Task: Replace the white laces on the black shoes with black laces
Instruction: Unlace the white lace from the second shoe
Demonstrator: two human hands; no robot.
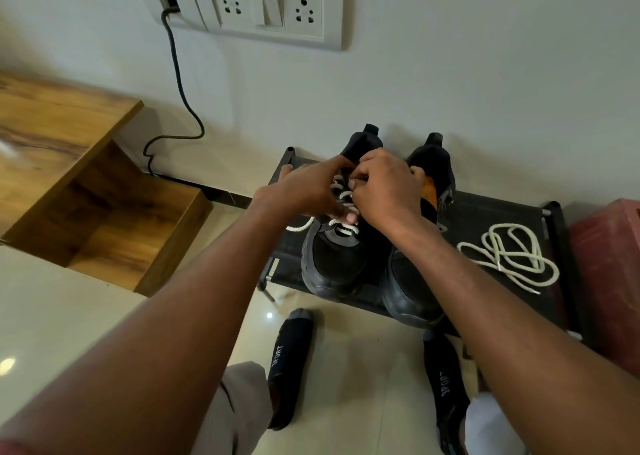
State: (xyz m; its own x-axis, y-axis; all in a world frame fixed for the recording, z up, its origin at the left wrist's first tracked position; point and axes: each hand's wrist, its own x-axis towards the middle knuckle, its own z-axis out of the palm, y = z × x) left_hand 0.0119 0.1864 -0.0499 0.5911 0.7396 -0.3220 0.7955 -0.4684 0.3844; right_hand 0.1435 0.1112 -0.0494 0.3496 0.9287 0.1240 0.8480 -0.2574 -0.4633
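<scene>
Two black shoes stand side by side on a low black rack (491, 212), toes toward me. The left shoe (334, 264) carries a white lace (341, 196) through its eyelets, with a loose end (299, 227) trailing off to the left. My left hand (304, 186) and my right hand (384, 186) both lie over this shoe's lacing, fingers curled and pinching the white lace. The right shoe (412, 292) shows no lace and has an orange lining. A loose white lace (509, 257) lies coiled on the rack at the right. No black lace is in view.
The rack stands against a white wall with a socket panel (273, 6) and a hanging black cable (180, 84). A wooden shelf unit (90, 184) is at the left, a red stool (609, 274) at the right. My feet in black socks (289, 361) rest on the tiled floor.
</scene>
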